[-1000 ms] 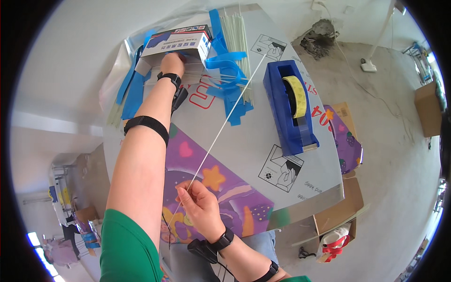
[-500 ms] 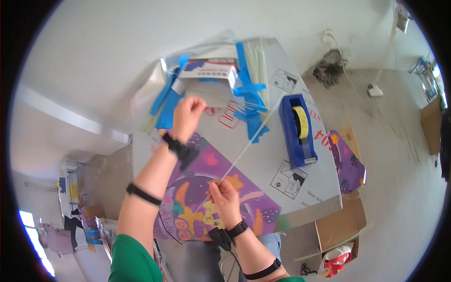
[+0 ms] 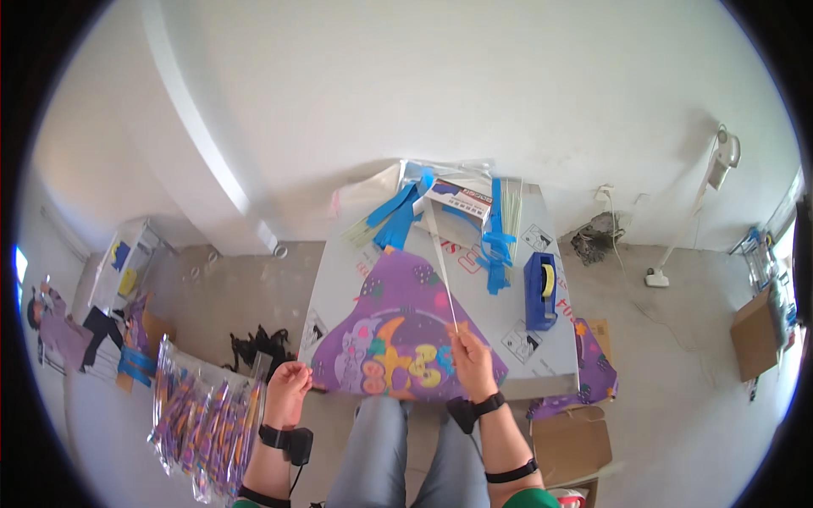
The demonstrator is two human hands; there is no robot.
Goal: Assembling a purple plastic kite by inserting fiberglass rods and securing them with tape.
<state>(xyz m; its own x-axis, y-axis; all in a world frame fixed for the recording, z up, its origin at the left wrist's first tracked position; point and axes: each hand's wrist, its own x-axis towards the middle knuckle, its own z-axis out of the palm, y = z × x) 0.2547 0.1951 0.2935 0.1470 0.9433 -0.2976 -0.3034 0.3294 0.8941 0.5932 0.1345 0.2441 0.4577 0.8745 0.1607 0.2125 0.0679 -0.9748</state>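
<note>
My right hand [image 3: 474,364] is closed around the lower end of a thin whitish rod [image 3: 442,269]. The rod slants up and away over a purple cartoon-print sheet [image 3: 394,292], which lies across the near part of the table and narrows toward its far end. Off the table's front left corner is my left hand [image 3: 288,394], raised with its fingers curled in. Whether something small sits between those fingertips I cannot make out. A blue tape dispenser [image 3: 533,296] with a yellow roll stands at the table's right side.
Blue strips [image 3: 394,222], bundled pale rods [image 3: 510,207] and an open box [image 3: 461,201] crowd the table's far end. Packaged printed items [image 3: 207,415] are at left. A cardboard box [image 3: 572,444] sits low right. Another person [image 3: 68,330] is far left.
My left hand has come back from the far part of the table to its front left corner. The right hand still grips the rod, now more upright. The view has tilted up and taken in more room.
</note>
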